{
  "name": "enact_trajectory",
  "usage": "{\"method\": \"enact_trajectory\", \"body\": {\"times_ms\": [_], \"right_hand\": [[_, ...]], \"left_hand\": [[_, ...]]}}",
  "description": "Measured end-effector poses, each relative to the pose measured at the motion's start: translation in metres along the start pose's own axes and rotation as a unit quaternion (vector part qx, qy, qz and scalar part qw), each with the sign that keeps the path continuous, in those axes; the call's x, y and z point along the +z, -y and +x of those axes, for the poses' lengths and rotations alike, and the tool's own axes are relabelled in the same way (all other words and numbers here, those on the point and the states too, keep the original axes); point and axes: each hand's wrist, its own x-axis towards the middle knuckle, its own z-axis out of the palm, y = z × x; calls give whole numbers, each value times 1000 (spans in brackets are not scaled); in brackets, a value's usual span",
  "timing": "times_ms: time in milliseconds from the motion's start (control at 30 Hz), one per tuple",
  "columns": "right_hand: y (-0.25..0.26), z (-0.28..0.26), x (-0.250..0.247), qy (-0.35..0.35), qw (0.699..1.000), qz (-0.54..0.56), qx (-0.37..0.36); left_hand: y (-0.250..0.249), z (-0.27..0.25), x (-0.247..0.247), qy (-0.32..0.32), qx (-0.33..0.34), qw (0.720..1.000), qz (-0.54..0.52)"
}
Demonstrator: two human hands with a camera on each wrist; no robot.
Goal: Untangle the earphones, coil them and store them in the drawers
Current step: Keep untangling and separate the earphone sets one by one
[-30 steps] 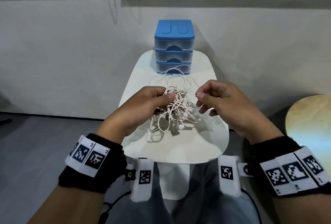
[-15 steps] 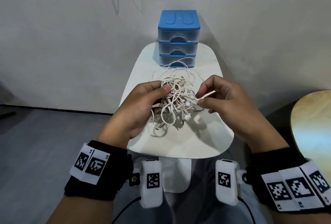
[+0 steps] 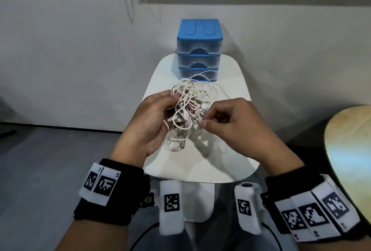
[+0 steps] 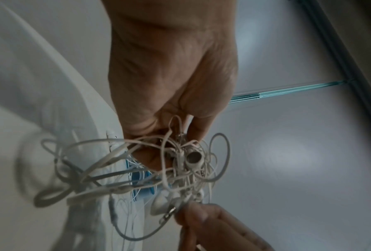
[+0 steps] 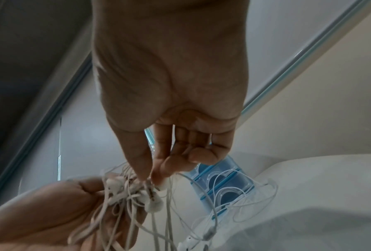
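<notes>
Basically: left hand (image 3: 149, 122) grips earphones (image 3: 188, 108) tangle above table (image 3: 236, 162); right hand (image 3: 230, 124) pinches strand at tangle's right edge, nearer loose end. Drawers (image 3: 199, 64) behind, closed.

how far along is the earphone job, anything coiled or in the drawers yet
Early stage. Nothing looks done: the earphones are one knotted bundle, no coil in sight. In hand: the left hand holds the bundle above the table while the right hand pinches a strand at its edge. Left: separating, coiling and storing; all three drawers look closed.
</notes>
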Motion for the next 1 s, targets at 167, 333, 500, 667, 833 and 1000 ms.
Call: {"method": "enact_trajectory", "body": {"times_ms": [167,333,500,667,833,1000], "right_hand": [[3,15,-21,-92,996,11,4],[7,26,-43,-128,990,55,24],[16,25,-43,-60,995,73,-19],[14,29,-36,-6,997,20,-78],[6,32,-42,55,996,-17,-70],[1,29,-51,62,994,-65,-59]], "left_hand": [[-4,3,1,57,28,995,80],[-8,-3,7,139,79,958,239],[-9,-9,7,155,96,937,298],[-9,-10,5,156,92,914,364],[-10,-8,4,157,90,903,389],[-9,-11,8,168,79,895,406]]}}
